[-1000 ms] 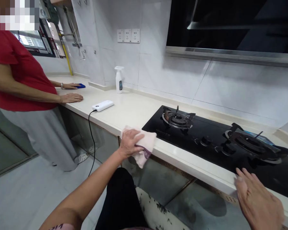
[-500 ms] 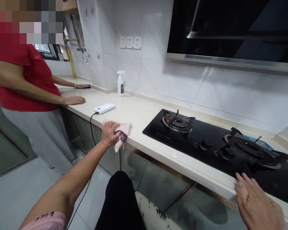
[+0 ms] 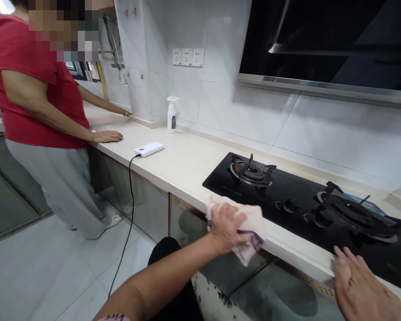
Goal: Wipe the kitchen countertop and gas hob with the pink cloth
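Where the counter [image 3: 187,165] edge fronts the hob [image 3: 220,183], left hand [image 3: 225,227] clenches pink cloth [image 3: 254,218], bunched toward 3 o'clock along that edge; right hand [image 3: 361,290], spread, seemingly resting, lies farther off at 4 o'clock.

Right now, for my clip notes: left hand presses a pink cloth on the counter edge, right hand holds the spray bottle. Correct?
No: the head view shows the right hand empty, resting on the counter edge; the spray bottle stands by the wall. The left hand does press the pink cloth there.
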### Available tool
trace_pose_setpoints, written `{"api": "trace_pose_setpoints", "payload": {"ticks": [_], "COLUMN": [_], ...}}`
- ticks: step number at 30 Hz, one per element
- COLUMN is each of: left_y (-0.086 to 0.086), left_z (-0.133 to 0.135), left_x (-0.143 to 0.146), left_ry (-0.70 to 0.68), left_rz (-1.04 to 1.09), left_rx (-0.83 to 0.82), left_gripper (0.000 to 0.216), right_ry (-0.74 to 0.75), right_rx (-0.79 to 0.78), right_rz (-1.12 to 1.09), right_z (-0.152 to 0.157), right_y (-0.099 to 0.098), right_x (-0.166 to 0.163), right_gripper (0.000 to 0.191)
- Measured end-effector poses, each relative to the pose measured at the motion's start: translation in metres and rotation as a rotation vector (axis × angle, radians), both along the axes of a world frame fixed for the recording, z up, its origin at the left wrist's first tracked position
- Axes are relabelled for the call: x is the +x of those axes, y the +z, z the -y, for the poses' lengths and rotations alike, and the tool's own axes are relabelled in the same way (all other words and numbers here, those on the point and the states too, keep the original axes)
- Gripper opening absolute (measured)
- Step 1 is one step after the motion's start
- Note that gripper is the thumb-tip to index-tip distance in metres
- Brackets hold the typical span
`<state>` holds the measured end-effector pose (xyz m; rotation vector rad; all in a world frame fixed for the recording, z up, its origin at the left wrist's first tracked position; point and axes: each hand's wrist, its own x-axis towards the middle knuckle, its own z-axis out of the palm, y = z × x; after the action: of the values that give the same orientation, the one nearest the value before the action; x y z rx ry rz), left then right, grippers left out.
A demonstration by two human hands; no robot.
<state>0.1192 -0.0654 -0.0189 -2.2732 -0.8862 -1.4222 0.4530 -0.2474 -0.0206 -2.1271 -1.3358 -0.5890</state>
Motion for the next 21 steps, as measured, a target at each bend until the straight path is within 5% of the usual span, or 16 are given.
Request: {"api": "trace_pose_setpoints", "payload": {"ticks": [4, 8, 15, 21], "left_y": [0.004, 0.019, 0.017, 0.004], "left_z": [0.045, 0.060, 0.018, -0.050], "left_x": [0.065, 0.074, 0.014, -0.082], "left_ry": [-0.166, -0.265, -0.265, -0.172], "left_rz": [-0.202, -0.287, -0.346, -0.136], "left_rx": [0.011, 0.032, 0.045, 0.156], "left_gripper": [0.066, 0.061, 0.067, 0.066], "right_ry": [-0.013, 0.002, -0.003, 0.006], "right_rx": [0.037, 0.025, 0.044, 0.017], "right_rz": [-0.002, 0.010, -0.001, 0.005], "right_z": [0.004, 0.007, 0.007, 0.003], "right_y": [0.011, 0.021, 0.020, 0.009], "right_x": [-0.020, -0.030, -0.031, -0.019], "right_gripper": [0.067, 0.067, 0.066, 0.071]}}
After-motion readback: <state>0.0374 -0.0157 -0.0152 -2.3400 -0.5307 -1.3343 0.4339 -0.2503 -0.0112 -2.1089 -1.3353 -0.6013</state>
